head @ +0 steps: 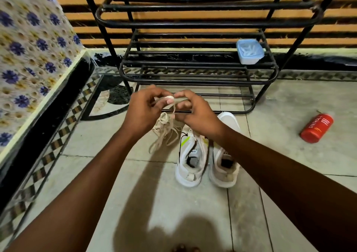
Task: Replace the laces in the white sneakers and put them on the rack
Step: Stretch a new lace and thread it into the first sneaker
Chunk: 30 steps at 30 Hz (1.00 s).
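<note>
Tiled floor [154,193]: both hands, left [144,108] and right [193,110], pinch lace [166,130], which dangles below beside sneakers [193,160].

— Rack [193,22]: metal tubing, black paint, fairly glossy. Laces [166,130]?
— Woven cloth, cream, matt, a bit fuzzy. Sneakers [191,162]: white synthetic upper, soft and dull, smooth rubbery sole edge, glossy yellow-green accents.
— Floor [164,203]: pale stone tiles, smooth, faintly mottled, low sheen, dark grout lines. Patterned border strip polished.
— Red can [316,128]: glossy printed skin; metal or plastic, hard to tell.
— Small tub [250,51] on the rack: translucent bluish plastic, smooth.
— Floral cloth [29,39] at left: printed fabric, matt, slightly textured.
— Wall behind: orange slats, matt; material unclear.
</note>
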### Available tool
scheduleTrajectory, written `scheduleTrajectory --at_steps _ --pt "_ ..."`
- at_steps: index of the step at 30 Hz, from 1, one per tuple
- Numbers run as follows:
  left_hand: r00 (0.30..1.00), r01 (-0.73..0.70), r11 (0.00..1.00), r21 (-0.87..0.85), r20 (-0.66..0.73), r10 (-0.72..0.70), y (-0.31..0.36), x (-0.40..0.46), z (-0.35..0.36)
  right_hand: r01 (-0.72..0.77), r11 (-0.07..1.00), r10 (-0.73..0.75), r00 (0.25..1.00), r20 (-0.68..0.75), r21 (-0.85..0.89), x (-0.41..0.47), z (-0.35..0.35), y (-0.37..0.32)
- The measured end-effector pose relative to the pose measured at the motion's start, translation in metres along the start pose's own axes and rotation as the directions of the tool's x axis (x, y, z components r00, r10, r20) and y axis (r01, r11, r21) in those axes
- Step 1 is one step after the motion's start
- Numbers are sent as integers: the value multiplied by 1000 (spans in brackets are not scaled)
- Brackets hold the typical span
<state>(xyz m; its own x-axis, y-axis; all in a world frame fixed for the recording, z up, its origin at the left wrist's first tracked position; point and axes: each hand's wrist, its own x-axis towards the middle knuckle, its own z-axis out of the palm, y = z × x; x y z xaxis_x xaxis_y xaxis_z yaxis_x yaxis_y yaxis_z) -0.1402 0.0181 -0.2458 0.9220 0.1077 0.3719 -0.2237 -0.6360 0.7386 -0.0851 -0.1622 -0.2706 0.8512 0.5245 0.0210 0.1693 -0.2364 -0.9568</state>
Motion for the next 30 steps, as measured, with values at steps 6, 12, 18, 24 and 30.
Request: scheduleTrajectory --at_steps 6,12,18,24,30 --pt "991 108 985 -136 -62 -117 -8 -3 -12 77 992 -54 975 -217 103 -7 -15 -16" --pt "907 375 927 -20 -197 -371 -71 -31 -26 40 988 41 858 -512 148 -17 -40 -3" --pt "835 510 858 60 -274 -477 -103 -48 -28 -66 998 49 767 -640 -3 -15 -49 14" --pt "673 713 695 90 -365 -643 -128 -59 -30 -104 973 -63 735 -675 -205 -21 -55 15" --pt "824 548 836 -27 -149 -546 -96 -59 -21 -122 949 1 925 -381 -292 -32 -57 17"
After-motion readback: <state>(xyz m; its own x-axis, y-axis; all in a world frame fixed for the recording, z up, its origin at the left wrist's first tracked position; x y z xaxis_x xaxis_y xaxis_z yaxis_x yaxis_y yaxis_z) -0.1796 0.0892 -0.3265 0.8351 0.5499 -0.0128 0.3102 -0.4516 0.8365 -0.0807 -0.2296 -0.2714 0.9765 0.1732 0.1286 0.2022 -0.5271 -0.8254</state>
